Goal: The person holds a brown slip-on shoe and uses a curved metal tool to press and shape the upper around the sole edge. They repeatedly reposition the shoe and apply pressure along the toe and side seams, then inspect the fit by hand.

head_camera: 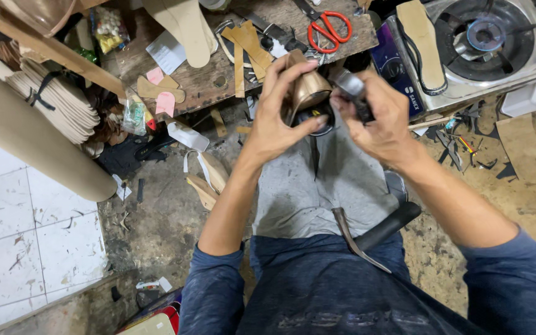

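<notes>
Left hand (277, 121) is cupping a tan shoe upper (308, 93) over the lap, at twelve o'clock; right hand (373, 115) is clenching a dark tool (355, 93) beside it. Light, probably pliable; best gripped round the sides.

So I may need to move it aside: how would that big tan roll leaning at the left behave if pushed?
The tan roll is a long smooth cylinder, so it would probably roll or slide along the tiled floor. It looks thick and tightly wound, so likely stiff and fairly heavy. It lies slanted, so a push might swing one end.
</notes>
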`<state>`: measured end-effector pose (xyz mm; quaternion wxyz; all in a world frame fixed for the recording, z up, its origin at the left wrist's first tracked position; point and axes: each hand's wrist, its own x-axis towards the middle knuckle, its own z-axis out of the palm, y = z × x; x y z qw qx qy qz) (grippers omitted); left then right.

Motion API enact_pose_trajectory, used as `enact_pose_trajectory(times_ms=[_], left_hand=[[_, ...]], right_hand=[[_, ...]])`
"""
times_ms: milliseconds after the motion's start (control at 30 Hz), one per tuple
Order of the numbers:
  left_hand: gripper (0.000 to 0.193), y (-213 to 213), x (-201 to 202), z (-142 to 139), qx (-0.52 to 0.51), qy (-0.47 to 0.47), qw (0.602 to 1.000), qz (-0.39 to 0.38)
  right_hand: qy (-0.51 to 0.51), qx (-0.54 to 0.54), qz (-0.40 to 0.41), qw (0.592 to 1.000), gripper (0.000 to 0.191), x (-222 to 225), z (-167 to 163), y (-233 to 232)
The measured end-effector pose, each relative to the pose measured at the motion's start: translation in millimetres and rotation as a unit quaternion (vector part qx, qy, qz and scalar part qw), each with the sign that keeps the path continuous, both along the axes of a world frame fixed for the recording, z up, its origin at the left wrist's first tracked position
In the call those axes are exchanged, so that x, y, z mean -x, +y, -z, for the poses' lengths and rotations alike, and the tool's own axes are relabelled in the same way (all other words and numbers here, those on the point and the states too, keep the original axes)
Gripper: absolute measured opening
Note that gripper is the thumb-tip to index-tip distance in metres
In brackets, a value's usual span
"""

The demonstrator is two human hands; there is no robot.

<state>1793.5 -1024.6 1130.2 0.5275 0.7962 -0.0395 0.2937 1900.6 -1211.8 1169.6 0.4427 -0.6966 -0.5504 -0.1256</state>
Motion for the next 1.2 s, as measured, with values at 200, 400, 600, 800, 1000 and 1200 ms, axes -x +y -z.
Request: enact_pose_trajectory(times_ms=[200,400,600,800,1000,1200], left_hand=[[0.084,-13,-5,-7,-0.023,-0.016,1.0,-0.015],[0.082,-12,-4,-6,-0.003,-0.002,1.0,-0.013],[0.079,-18,-7,0,-0.034,-0.012,0.998,-0.047],[0.076,-19,-1,3,-0.047,-0.002,0.995,-0.087],[0.077,-29,2,3,-0.066,-0.012,0.994,-0.082],[0.08,-39,7,4,-0.1,-0.005,0.991,-0.085]], right_hand=[[-0.216,0.087,-0.101,0.967,0.03,-21,-34,2],[-0.26,0.116,-0.187,0.94,0.027,-33,-51,7],[0.029,0.155,-0.031,0.987,0.02,-13,-54,7],[0.386,0.29,-0.084,0.871,0.014,-13,-64,-37],[0.361,0.516,-0.005,0.777,0.031,-13,-49,-49],[0.578,0.439,-0.121,0.677,0.034,-21,-66,-45]])
